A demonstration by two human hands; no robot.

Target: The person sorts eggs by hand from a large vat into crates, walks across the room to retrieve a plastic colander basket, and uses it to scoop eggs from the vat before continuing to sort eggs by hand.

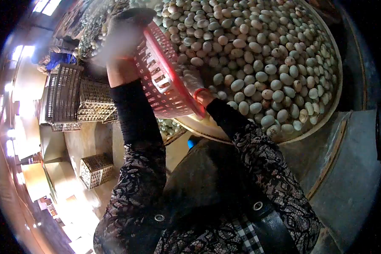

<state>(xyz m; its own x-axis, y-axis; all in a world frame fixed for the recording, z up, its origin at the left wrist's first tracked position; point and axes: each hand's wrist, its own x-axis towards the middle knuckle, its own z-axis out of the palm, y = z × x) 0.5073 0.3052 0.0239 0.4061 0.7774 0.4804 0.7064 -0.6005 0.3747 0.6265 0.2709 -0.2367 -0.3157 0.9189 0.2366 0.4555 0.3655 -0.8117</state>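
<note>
A pink slatted plastic basket (172, 68) tips sideways over the near-left edge of the surface, a wide round pale-rimmed tray (341, 80) heaped with pale greenish oval eggs (261, 76)! The left hand (125, 40), blurred, meets its outer side; the white-gloved right hand (192, 80) sits by its rim, and neither hand's openness nor grip can be told. Leftward, slatted crates (63, 94) stand stacked before a person in blue (57, 60); another slatted crate (98, 170) sits alone on the sunlit floor (86, 142).

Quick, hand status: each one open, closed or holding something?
Left hand: at the pink plastic basket, badly blurred; open or closed can't be told.
Right hand: gloved, at the basket's rim, fingers largely hidden; grip can't be told.
</note>
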